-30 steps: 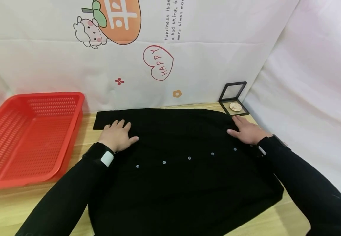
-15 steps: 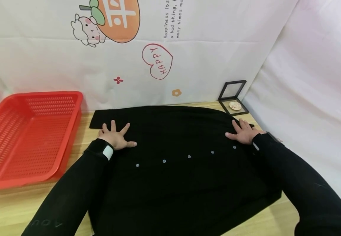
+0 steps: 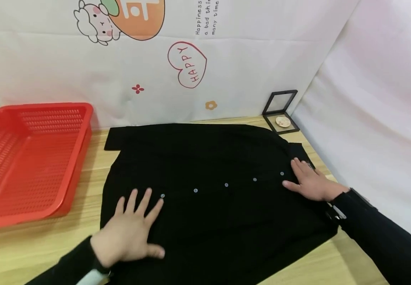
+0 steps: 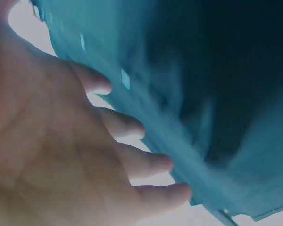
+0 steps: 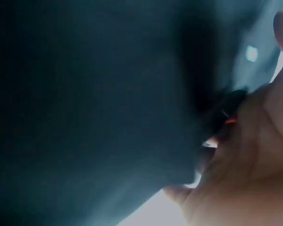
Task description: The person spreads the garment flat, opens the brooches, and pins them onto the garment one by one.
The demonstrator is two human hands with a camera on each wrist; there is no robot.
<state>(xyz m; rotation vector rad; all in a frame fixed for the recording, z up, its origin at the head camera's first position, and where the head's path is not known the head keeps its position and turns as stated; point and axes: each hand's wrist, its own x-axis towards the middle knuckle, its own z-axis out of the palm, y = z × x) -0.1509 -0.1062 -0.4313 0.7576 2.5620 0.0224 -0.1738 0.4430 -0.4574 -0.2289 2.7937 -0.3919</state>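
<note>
A black button-up shirt point(image 3: 205, 154) lies spread flat on the wooden table, its row of pale buttons point(image 3: 226, 185) running across the middle. My left hand point(image 3: 128, 233) is over the shirt's lower left part, fingers spread, thumb pointing right, fingertips close to the leftmost button. In the left wrist view the fingers of this hand point(image 4: 75, 127) are extended beside the cloth, which looks bluish there. On the shirt's right side, my right hand point(image 3: 310, 182) lies with straight fingers, just right of the last button. Its fingers are partly hidden behind the cloth in the right wrist view.
A red plastic basket point(image 3: 71, 166) stands at the left. At the back right corner, an open black-framed case point(image 3: 267, 122) holds a round pale disc point(image 3: 283, 121). White printed cloth point(image 3: 241, 75) hangs behind, and plain white cloth point(image 3: 376, 130) on the right.
My left hand has moved from the shirt's upper left down toward its lower left. The right hand has shifted slightly right and down. The camera view has tilted a little.
</note>
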